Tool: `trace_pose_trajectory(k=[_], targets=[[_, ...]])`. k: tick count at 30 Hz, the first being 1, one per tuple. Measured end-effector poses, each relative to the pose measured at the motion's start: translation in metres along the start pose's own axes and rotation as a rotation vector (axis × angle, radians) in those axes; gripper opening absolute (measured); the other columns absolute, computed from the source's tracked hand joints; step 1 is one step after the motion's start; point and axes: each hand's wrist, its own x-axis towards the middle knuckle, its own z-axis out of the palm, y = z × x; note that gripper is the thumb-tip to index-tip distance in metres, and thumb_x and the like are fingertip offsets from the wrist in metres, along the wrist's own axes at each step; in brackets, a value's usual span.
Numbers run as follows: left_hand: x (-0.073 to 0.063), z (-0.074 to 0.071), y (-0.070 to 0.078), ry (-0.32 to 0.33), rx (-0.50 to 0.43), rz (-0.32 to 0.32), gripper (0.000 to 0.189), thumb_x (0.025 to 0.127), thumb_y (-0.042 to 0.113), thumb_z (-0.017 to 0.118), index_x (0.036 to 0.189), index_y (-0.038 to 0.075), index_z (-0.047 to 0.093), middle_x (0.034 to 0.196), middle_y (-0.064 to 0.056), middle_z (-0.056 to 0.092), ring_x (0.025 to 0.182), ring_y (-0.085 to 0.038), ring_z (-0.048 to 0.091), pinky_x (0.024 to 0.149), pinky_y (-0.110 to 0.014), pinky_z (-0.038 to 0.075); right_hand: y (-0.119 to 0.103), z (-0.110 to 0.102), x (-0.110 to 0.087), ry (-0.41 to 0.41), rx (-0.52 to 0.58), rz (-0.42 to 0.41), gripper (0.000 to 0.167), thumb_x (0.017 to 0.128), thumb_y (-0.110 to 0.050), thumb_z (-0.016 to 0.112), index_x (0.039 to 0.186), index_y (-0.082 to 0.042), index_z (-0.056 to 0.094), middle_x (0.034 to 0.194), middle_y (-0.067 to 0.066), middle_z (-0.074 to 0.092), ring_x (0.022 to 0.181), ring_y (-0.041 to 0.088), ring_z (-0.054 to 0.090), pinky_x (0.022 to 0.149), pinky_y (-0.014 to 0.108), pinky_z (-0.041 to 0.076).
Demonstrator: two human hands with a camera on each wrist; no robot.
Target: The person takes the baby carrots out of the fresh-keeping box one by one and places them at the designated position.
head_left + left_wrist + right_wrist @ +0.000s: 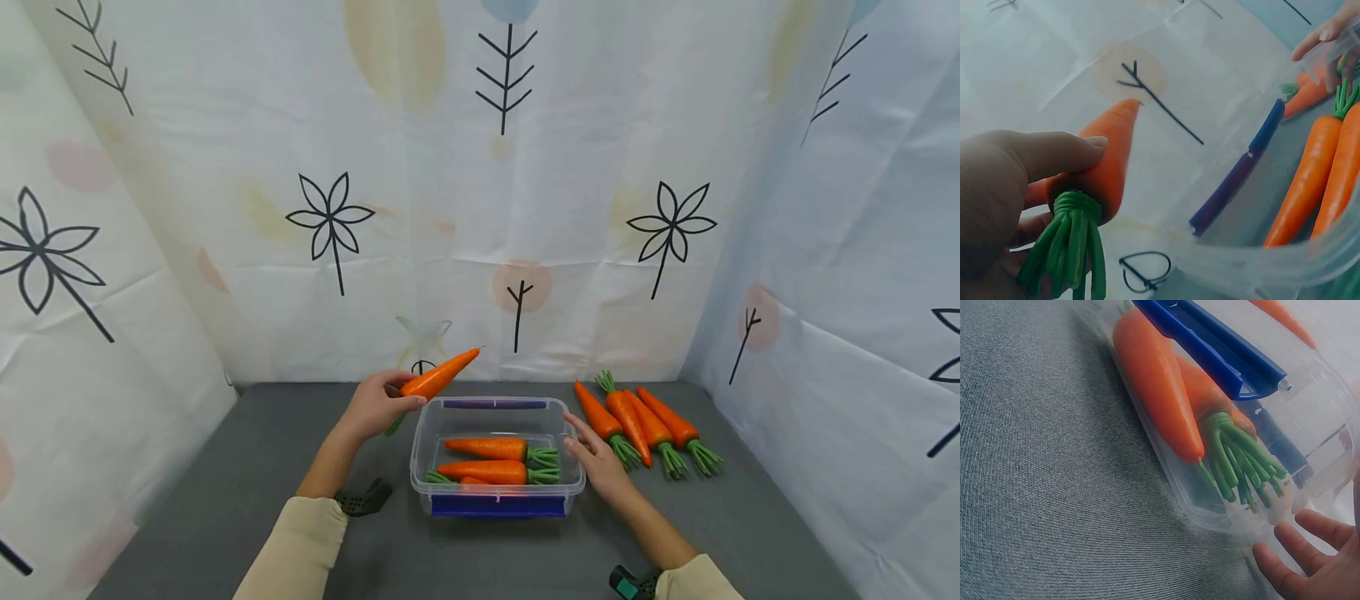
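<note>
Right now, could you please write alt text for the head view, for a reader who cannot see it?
A person's left hand holds a toy carrot above the left rim of a clear plastic box with blue clips that contains several carrots, while the right hand rests open against the box's right side. Four more carrots lie on the grey table to the right, before a patterned white curtain.

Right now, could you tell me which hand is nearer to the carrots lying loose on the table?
Right. The right hand rests beside the loose carrots; the left hand is across the clear box.
</note>
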Motion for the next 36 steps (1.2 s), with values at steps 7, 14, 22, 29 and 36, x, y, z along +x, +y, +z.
trace_pose_trajectory(k=[7, 14, 22, 29, 36], targets=[[-0.012, -0.001, -0.033, 0.149, -0.028, -0.067, 0.055, 0.086, 0.034, 0.076, 0.130, 0.004, 0.060, 0.113, -0.016, 0.061, 0.098, -0.030, 0.059, 0.075, -0.040, 0.052, 0.007, 0.000, 0.002, 0.005, 0.010, 0.013, 0.050, 0.101, -0.022, 0.053, 0.148, -0.008, 0.041, 0.123, 0.027, 0.056, 0.106, 0.041, 0.058, 0.096, 0.058, 0.041], [-0.022, 0.013, -0.059, 0.241, -0.070, -0.169, 0.055, 0.086, 0.032, 0.076, 0.129, 0.003, 0.059, 0.115, -0.019, 0.061, 0.099, -0.032, 0.059, 0.077, -0.040, 0.052, 0.018, -0.001, 0.007, 0.014, -0.008, 0.004, 0.051, 0.101, -0.031, 0.053, 0.148, -0.016, 0.043, 0.129, 0.022, 0.055, 0.109, 0.035, 0.058, 0.096, 0.058, 0.041], [-0.022, 0.027, -0.089, 0.297, -0.036, -0.252, 0.054, 0.084, 0.031, 0.077, 0.124, -0.001, 0.060, 0.113, -0.023, 0.063, 0.098, -0.035, 0.060, 0.081, -0.046, 0.051, 0.019, 0.001, 0.005, 0.019, -0.004, 0.019, 0.050, 0.101, -0.031, 0.053, 0.148, -0.017, 0.044, 0.127, 0.020, 0.056, 0.107, 0.034, 0.059, 0.096, 0.057, 0.041], [-0.022, 0.032, -0.101, 0.325, 0.026, -0.300, 0.056, 0.083, 0.035, 0.077, 0.121, -0.003, 0.062, 0.112, -0.025, 0.062, 0.097, -0.036, 0.059, 0.082, -0.050, 0.047, 0.021, 0.002, 0.006, 0.030, -0.017, 0.025, 0.051, 0.100, -0.033, 0.053, 0.148, -0.019, 0.044, 0.128, 0.020, 0.056, 0.107, 0.033, 0.059, 0.096, 0.059, 0.041], [-0.020, 0.034, -0.100, 0.331, 0.100, -0.353, 0.053, 0.085, 0.032, 0.074, 0.121, -0.004, 0.061, 0.114, -0.026, 0.061, 0.100, -0.039, 0.057, 0.084, -0.051, 0.046, 0.021, 0.002, 0.006, 0.024, -0.027, 0.016, 0.050, 0.101, -0.032, 0.052, 0.149, -0.018, 0.042, 0.132, 0.022, 0.053, 0.109, 0.035, 0.058, 0.096, 0.060, 0.039]])
